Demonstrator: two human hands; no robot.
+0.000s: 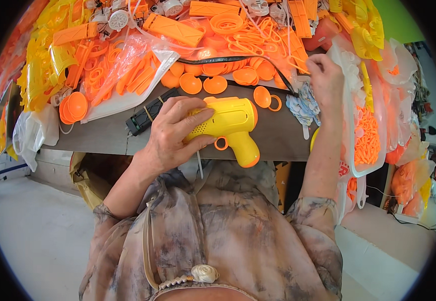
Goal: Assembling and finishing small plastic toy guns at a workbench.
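Note:
My left hand is closed around the barrel end of a yellow toy gun with orange trim. The gun lies on its side at the table's near edge, its grip pointing toward me and an orange trigger ring below the body. My right hand is raised at the right side of the pile with its fingers curled together. Beside those fingertips are thin orange plastic parts; what the fingers pinch, if anything, is hidden. A bunch of blue patterned stickers sits just below that hand.
Orange round caps line the pile's front, with orange strips in a bag behind them. Yellow shell halves are heaped at the left. A black tool rests left of the gun. A white bin at the right holds small orange parts.

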